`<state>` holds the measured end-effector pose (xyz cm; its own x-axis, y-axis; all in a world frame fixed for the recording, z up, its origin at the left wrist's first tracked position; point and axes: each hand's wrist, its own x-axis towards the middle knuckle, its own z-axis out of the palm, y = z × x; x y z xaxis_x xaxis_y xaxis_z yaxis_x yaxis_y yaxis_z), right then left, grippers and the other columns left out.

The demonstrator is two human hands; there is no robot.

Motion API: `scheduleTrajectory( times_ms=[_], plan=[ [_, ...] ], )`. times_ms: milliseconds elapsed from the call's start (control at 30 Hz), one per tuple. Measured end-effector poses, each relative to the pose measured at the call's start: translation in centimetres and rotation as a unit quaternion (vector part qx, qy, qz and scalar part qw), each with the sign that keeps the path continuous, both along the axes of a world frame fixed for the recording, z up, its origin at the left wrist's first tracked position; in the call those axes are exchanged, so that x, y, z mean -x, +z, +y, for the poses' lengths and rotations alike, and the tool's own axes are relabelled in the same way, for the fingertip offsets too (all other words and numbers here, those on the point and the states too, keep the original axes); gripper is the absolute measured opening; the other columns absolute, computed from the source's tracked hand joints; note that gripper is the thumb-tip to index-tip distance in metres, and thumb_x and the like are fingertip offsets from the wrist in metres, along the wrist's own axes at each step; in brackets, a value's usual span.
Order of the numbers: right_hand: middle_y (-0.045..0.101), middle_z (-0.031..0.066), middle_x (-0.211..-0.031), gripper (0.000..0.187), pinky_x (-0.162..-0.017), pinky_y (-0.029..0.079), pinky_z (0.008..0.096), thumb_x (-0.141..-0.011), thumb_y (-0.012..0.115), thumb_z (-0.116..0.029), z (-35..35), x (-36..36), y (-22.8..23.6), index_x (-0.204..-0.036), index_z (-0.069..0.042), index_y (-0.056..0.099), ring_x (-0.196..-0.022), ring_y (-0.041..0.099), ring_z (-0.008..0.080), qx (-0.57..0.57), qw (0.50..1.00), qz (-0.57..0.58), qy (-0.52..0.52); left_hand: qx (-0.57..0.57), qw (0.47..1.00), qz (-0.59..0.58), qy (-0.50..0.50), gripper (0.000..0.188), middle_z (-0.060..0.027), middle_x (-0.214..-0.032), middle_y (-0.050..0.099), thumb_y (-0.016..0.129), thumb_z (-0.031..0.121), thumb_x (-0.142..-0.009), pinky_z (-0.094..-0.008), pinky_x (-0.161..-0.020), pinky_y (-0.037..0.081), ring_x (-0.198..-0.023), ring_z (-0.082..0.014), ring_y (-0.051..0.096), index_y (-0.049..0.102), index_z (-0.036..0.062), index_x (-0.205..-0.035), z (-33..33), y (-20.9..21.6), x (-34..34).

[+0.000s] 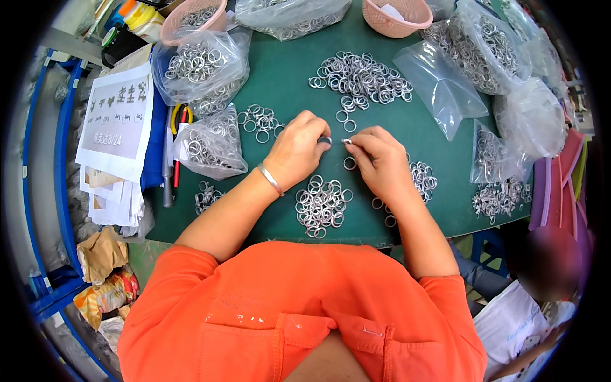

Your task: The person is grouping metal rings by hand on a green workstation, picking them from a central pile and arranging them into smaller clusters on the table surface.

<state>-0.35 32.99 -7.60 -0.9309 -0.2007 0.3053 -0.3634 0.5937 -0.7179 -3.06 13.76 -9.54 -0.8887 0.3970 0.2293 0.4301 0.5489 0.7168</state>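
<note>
Over the green table, my left hand [296,151] is closed, pinching a metal ring [325,140] between thumb and fingers. A short gap to its right, my right hand [384,164] is closed on a small silvery metal piece [346,141], too small to tell whether it is a ring seen edge-on. One loose ring [349,163] lies just below my right fingertips. A pile of rings [321,207] sits between my forearms, and a larger pile [361,79] lies beyond my hands. My right hand and forearm partly cover another pile [421,180].
More rings [259,121] lie left of my left hand. Bags of rings [209,141] and papers [118,127] line the left side. An empty-looking clear bag [440,86] and full bags [468,54] are at right. Pink baskets [396,22] stand far back. A person [515,318] sits at lower right.
</note>
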Motion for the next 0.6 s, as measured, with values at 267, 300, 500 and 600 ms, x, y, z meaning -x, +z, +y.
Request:
scheduleTrajectory(
  times_ms=[267, 300, 500, 600],
  plan=[
    [0.068, 0.0089, -0.084, 0.007, -0.061, 0.052, 0.0281, -0.081, 0.072, -0.002, 1.1, -1.9, 1.5, -0.088, -0.002, 0.071, -0.069, 0.065, 0.0189, 0.107, 0.992, -0.035, -0.066, -0.323, 0.905, -0.276, -0.004, 0.011, -0.0079, -0.091, 0.067, 0.070, -0.006, -0.082, -0.0248, -0.070, 0.055, -0.080, -0.0132, 0.066, 0.064, -0.0029, -0.090, 0.9, 2.4, -1.6],
    [0.068, 0.0085, -0.086, 0.010, -0.062, 0.052, 0.0267, -0.079, 0.074, -0.002, 1.2, -2.0, 1.3, -0.089, -0.002, 0.072, -0.072, 0.065, 0.0167, 0.123, 0.988, -0.059, -0.076, -0.368, 0.876, -0.312, -0.010, 0.011, -0.0088, -0.093, 0.068, 0.069, -0.007, -0.082, -0.0250, -0.071, 0.056, -0.080, -0.0138, 0.066, 0.064, -0.0033, -0.090, 1.0, 2.6, -1.6],
    [0.067, 0.0097, -0.090, 0.014, -0.066, 0.053, 0.0267, -0.077, 0.076, -0.001, 0.4, -2.6, 1.5, -0.090, -0.001, 0.072, -0.078, 0.065, 0.0164, 0.187, 0.982, -0.017, 0.007, -0.436, 0.794, -0.423, 0.001, 0.007, -0.0109, -0.091, 0.068, 0.068, -0.003, -0.086, -0.0251, -0.066, 0.055, -0.073, -0.0144, 0.066, 0.065, -0.0008, -0.093, 1.0, 2.4, -2.0],
    [0.066, 0.0093, -0.091, 0.014, -0.066, 0.053, 0.0272, -0.078, 0.076, -0.001, 0.1, -3.1, 1.1, -0.091, -0.001, 0.071, -0.078, 0.064, 0.0158, 0.242, 0.970, -0.032, 0.006, -0.503, 0.708, -0.496, -0.014, 0.007, -0.0091, -0.089, 0.068, 0.068, 0.004, -0.089, -0.0247, -0.063, 0.054, -0.071, -0.0136, 0.065, 0.065, 0.0000, -0.094, 1.1, 2.3, -2.3]
  ],
)
